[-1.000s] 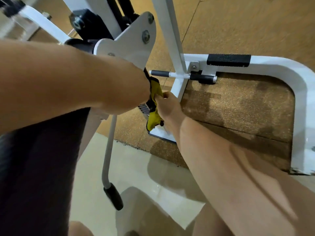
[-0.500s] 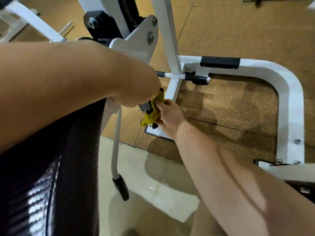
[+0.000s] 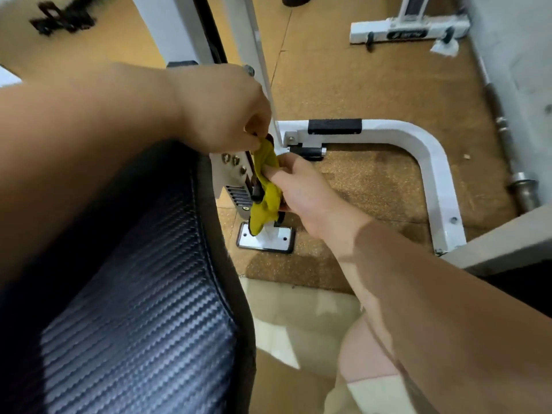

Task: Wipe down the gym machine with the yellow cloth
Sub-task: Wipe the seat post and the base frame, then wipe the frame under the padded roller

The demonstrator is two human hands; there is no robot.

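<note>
Fingers (image 3: pixel 276 174) of my right hand (image 3: pixel 304 189) curl round the yellow cloth (image 3: pixel 267 186); my left hand (image 3: pixel 221 115) pinches its top end. Speckled brown floor (image 3: pixel 373 85), pale tile nearer me. Both arms reach down past the black pad (image 3: pixel 134 294). Cloth hangs bunched, twisted (against a post of the gym machine (image 3: pixel 430 153), above the base plate (image 3: pixel 265 237)).

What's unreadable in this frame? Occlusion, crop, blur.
Head view only.
1. Fingertips of the left hand: hidden behind its own knuckles.
2. Machine part under the yellow cloth: covered by the cloth and the right hand.
3. Top left, the black object: motion-blurred.
4. On the far white frame, the label: too small to read.
</note>
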